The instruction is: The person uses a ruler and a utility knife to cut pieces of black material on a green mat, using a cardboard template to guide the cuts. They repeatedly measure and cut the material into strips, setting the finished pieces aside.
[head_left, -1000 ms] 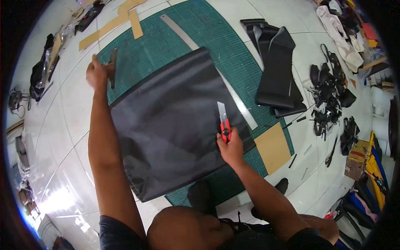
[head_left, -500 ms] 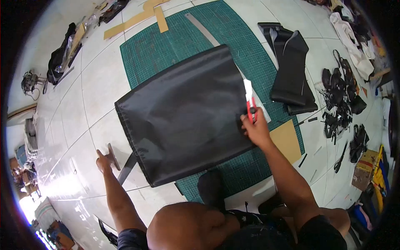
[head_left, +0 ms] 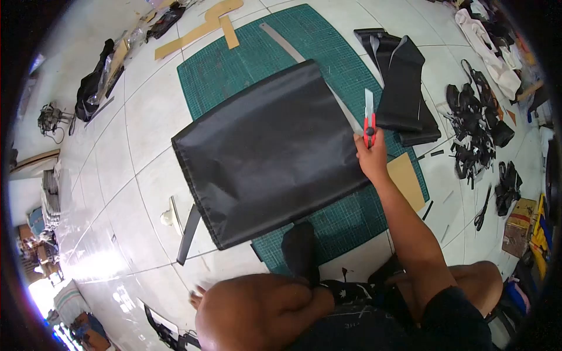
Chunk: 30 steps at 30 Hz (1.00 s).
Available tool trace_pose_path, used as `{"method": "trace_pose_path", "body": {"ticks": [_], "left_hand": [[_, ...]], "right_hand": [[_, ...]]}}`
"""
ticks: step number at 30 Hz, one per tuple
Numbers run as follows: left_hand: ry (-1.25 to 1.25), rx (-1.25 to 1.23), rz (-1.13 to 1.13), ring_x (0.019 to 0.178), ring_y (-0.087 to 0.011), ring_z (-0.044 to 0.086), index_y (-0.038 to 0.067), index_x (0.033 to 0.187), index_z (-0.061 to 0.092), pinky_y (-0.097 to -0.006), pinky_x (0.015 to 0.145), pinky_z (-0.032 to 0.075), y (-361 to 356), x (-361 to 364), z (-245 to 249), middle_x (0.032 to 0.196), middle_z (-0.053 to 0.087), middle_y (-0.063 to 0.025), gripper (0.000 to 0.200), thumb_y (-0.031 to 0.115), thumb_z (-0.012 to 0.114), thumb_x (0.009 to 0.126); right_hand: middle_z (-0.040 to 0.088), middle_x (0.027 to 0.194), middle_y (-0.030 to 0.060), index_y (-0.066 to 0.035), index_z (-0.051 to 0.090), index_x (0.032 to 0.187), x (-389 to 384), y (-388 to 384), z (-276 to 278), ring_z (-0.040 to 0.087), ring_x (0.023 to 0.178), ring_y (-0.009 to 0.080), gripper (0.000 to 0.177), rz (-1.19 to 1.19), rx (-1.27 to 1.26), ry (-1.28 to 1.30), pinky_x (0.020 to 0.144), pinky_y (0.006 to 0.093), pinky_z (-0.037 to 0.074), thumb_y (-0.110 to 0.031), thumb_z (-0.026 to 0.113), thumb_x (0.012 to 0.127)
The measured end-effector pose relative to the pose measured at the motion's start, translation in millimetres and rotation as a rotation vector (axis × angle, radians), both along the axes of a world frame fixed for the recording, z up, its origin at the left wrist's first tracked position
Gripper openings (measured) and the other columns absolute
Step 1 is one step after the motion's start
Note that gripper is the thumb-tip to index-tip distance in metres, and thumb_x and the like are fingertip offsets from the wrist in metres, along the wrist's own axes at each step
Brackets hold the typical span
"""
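Observation:
My right hand is closed around a red box cutter, its blade out and pointing away from me. It is at the right edge of a large black fabric panel, which lies over a green cutting mat. Beneath the panel's right side, part of a metal ruler shows. My left hand is low on the left beside my knee, fingers apart and partly hidden, holding nothing visible. Farther forward on the floor are a pale, shiny object with a flat edge and a dark strip.
Folded black material lies right of the mat. Beyond it are black scraps and scissors. Tan card pieces lie at the top and under my right forearm. My foot rests on the mat's near edge.
My left hand has left the flat-edged object on the floor and pulled back toward my knee. My right hand has moved slightly up and right with the box cutter.

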<state>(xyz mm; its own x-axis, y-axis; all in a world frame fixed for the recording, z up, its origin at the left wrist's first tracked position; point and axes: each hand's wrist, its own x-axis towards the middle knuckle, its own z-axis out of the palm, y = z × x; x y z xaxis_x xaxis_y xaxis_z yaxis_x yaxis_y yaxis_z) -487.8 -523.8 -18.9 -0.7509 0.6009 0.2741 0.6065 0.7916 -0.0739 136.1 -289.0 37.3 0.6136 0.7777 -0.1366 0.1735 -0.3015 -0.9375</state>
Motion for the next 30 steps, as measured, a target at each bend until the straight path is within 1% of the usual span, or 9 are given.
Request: {"method": "trace_pose_path", "body": {"ticks": [1, 2, 5, 6, 13, 19, 23, 26, 30], "left_hand": [[-0.090, -0.052, 0.105, 0.106, -0.0374, 0.059, 0.005, 0.119, 0.061, -0.0510, 0.086, 0.047, -28.4, 16.4, -3.7, 0.108, 0.062, -0.0177, 0.053, 0.052, 0.051, 0.098], [-0.175, -0.115, 0.189, 0.107, -0.0375, 0.058, 0.005, 0.120, 0.060, -0.0515, 0.087, 0.046, -54.8, 32.1, -8.5, 0.110, 0.061, -0.0176, 0.053, 0.053, 0.051, 0.098], [-0.387, -0.250, 0.327, 0.110, -0.0379, 0.057, 0.007, 0.124, 0.058, -0.0528, 0.089, 0.045, -98.4, 73.5, -27.9, 0.115, 0.060, -0.0174, 0.054, 0.054, 0.049, 0.098], [-0.420, -0.271, 0.348, 0.111, -0.0380, 0.056, 0.008, 0.125, 0.058, -0.0532, 0.089, 0.044, -108.0, 81.2, -31.7, 0.116, 0.059, -0.0174, 0.055, 0.054, 0.049, 0.098], [-0.541, -0.307, 0.384, 0.117, -0.0388, 0.053, 0.012, 0.133, 0.053, -0.0563, 0.094, 0.041, -148.7, 100.7, -60.3, 0.127, 0.055, -0.0169, 0.058, 0.057, 0.045, 0.098], [-0.440, -0.262, 0.426, 0.123, -0.0395, 0.050, 0.015, 0.140, 0.049, -0.0589, 0.098, 0.039, -163.2, 105.4, -88.0, 0.137, 0.051, -0.0165, 0.062, 0.060, 0.041, 0.098], [-0.181, -0.215, 0.439, 0.127, -0.0400, 0.049, 0.018, 0.145, 0.046, -0.0606, 0.101, 0.037, -168.1, 109.8, -105.9, 0.143, 0.049, -0.0162, 0.065, 0.062, 0.039, 0.098], [0.073, -0.154, 0.355, 0.130, -0.0404, 0.047, 0.019, 0.149, 0.044, -0.0619, 0.103, 0.036, -181.6, 96.9, -109.5, 0.148, 0.047, -0.0160, 0.067, 0.063, 0.037, 0.098], [-0.009, -0.196, 0.356, 0.128, -0.0401, 0.048, 0.017, 0.147, 0.046, -0.0597, 0.103, 0.037, -172.9, 101.0, -96.4, 0.145, 0.048, -0.0164, 0.064, 0.056, 0.042, 0.096]], "right_hand": [[0.056, 0.076, 0.0025, -0.003, 0.048, 0.111, -5.3, 4.1, -0.1, 0.054, 0.056, 0.0110, 0.034, -0.009, 0.045, 0.022, 0.053, 0.0279, 0.047, -0.020, 0.070, 0.092], [0.056, 0.077, 0.0030, -0.002, 0.048, 0.111, -11.7, 8.8, 9.5, 0.054, 0.055, 0.0111, 0.035, -0.005, -0.021, -0.027, 0.053, 0.0276, 0.046, -0.021, 0.070, 0.092], [0.056, 0.079, 0.0033, -0.002, 0.048, 0.112, -22.3, 23.9, 9.1, 0.055, 0.056, 0.0108, 0.037, 0.055, 0.043, -0.076, 0.051, 0.0267, 0.046, -0.023, 0.070, 0.092], [0.058, 0.076, 0.0061, -0.004, 0.047, 0.109, -26.4, 28.5, 14.2, 0.061, 0.059, 0.0161, 0.036, 0.088, 0.031, -0.075, 0.057, 0.0330, 0.050, -0.026, 0.070, 0.092], [0.058, 0.081, 0.0057, -0.004, 0.047, 0.108, -66.8, 40.9, 40.3, 0.061, 0.060, 0.0140, 0.037, 0.157, 0.055, 0.003, 0.055, 0.0300, 0.050, -0.028, 0.070, 0.092], [0.057, 0.083, 0.0066, -0.003, 0.047, 0.106, -84.9, 53.6, 82.4, 0.060, 0.059, 0.0138, 0.038, 0.249, 0.002, -0.087, 0.054, 0.0306, 0.049, -0.027, 0.072, 0.090], [0.058, 0.083, 0.0070, -0.002, 0.047, 0.108, -64.1, 87.8, 126.4, 0.060, 0.060, 0.0143, 0.040, 0.350, 0.059, -0.263, 0.053, 0.0307, 0.049, -0.029, 0.071, 0.090], [0.060, 0.085, 0.0086, -0.001, 0.045, 0.112, -47.2, 103.0, 159.3, 0.062, 0.063, 0.0149, 0.041, 0.397, 0.049, -0.327, 0.052, 0.0305, 0.049, -0.028, 0.069, 0.091], [0.063, 0.089, 0.0097, -0.001, 0.046, 0.114, -2.4, 91.0, 125.6, 0.063, 0.065, 0.0137, 0.038, 0.301, -0.059, -0.236, 0.052, 0.0301, 0.051, -0.023, 0.067, 0.091]]}}
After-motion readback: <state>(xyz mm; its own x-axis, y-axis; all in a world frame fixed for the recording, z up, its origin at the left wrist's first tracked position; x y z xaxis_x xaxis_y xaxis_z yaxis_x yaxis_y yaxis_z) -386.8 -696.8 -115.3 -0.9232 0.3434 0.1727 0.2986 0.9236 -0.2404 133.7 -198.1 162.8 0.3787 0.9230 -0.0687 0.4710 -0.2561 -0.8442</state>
